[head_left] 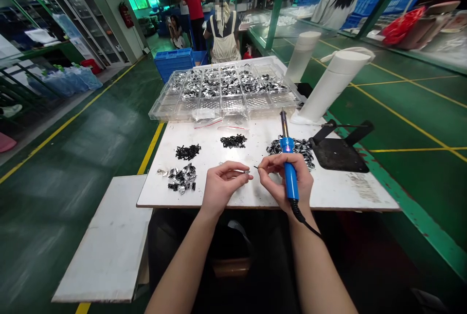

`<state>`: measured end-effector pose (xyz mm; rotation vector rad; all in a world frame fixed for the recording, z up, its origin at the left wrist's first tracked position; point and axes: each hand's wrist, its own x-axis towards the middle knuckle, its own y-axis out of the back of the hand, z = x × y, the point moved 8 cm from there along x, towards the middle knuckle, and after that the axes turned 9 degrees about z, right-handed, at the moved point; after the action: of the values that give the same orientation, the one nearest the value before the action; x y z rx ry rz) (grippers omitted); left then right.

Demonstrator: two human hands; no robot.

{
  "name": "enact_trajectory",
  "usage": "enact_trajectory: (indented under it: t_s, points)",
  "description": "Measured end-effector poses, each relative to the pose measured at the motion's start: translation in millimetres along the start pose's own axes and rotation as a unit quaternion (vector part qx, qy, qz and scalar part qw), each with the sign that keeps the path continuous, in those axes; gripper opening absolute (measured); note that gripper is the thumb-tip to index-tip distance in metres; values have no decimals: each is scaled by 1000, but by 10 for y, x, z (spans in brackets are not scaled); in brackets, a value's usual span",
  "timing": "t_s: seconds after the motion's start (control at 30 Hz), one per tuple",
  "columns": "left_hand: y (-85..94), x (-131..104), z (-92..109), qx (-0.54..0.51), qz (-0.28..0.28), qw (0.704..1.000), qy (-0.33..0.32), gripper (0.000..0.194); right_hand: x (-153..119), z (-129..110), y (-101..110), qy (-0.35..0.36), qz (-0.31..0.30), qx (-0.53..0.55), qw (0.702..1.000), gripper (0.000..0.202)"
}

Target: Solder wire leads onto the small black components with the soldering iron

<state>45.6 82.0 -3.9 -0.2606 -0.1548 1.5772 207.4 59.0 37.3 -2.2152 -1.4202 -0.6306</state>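
My left hand (226, 182) pinches a small shiny metal piece (247, 172) between thumb and fingertips. Facing it across a narrow gap, my right hand (288, 175) holds a thin black piece (256, 167) at its fingertips. A blue-handled soldering iron (291, 180) is also held in the right hand, its metal tip pointing up and away and its cord trailing over the wrist. Left of my hands lies a pile of shiny silver-and-black pieces (182, 178). Beyond are two heaps of small black parts (188, 152). Another silver-and-black pile (302, 148) lies partly behind the iron.
A clear compartment tray (166, 109) full of shiny pieces covers the table's far side, with plastic bags (207, 118) at its front. To the right stand a white cylinder (332, 85) and a black metal stand (339, 151). Several people are in the background.
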Motion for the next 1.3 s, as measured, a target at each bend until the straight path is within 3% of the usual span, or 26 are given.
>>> enact_trajectory:
  t_s: [0.3,0.87,1.07,1.3]
  points:
    - [19,11,15,-6,0,999,-32,12,2,-12,6,2,-10,3,1000,36]
    - [28,12,18,-2,6,1000,-30,9,6,-34,-8,16,-20,-15,1000,35]
    - [18,14,13,-9,10,1000,-18,14,-11,-20,-45,-10,-45,6,999,33]
    - [-14,-24,102,12,4,997,-73,17,-20,20,-86,-47,-70,23,996,30]
